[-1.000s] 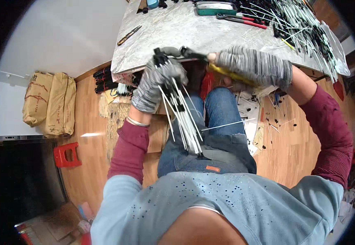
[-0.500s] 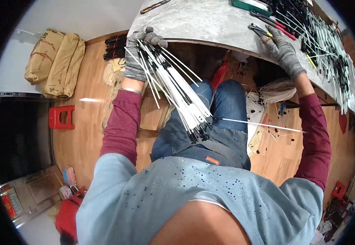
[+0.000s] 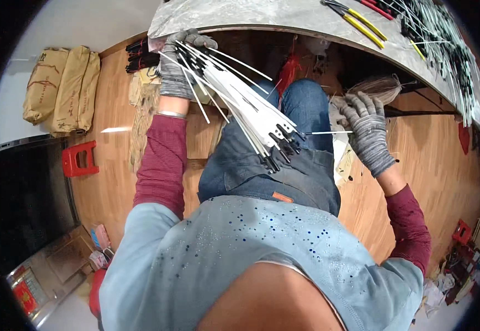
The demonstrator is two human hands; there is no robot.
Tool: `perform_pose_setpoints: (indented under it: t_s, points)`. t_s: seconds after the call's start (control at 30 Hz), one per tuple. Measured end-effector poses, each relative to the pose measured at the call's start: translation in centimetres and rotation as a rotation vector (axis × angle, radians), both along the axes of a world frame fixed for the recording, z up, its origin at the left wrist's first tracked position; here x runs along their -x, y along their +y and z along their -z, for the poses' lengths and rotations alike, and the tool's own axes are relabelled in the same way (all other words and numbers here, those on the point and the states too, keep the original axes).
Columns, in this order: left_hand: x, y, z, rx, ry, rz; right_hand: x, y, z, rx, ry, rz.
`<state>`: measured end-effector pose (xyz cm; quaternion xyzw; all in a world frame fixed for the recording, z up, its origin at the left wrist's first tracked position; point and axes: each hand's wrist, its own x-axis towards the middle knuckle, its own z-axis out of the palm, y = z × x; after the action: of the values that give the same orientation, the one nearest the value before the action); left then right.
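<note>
My left hand (image 3: 180,65), in a grey knit glove, is closed around a bundle of thin white and black rods (image 3: 245,96). The rods slant down over my lap, their black-tipped ends fanned out. From near those tips a single white rod (image 3: 325,132) sticks out to the right, its far end hidden at my right hand (image 3: 368,124). That gloved hand is beside my right knee, below the table edge, fingers extended and slightly bent. No grip on the rod can be seen. Yellow-handled pliers (image 3: 366,28) lie on the table with their handles spread.
A grey table (image 3: 223,15) crosses the front. Red-handled pliers (image 3: 377,7) and a heap of rods (image 3: 444,60) lie on its right. A red stool (image 3: 81,159) and wrapped brown packages (image 3: 63,91) are at the left. A red bag (image 3: 289,71) hangs under the table.
My right hand has left the yellow-handled pliers on the table and moved down beside my knee, next to the single rod. My left hand still holds the bundle. The whole view has shifted.
</note>
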<state>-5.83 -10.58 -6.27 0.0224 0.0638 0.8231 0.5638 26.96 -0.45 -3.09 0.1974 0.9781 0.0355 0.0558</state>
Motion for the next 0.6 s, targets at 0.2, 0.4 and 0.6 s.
perform_pose_setpoints:
  t_s: [0.2, 0.4, 0.6]
  points:
    - [-4.6, 0.3, 1.6, 0.148, -0.095, -0.009, 1.9, -1.2, 1.0, 0.524, 0.650, -0.158]
    - [-10.1, 0.1, 4.0, 0.435, 0.157, -0.138, 3.9, -4.0, 2.1, 0.924, 1.119, 0.019]
    - [-14.6, -0.7, 3.1, 0.836, -0.184, -0.026, 3.5, -2.0, 0.8, 1.329, 1.440, 0.340]
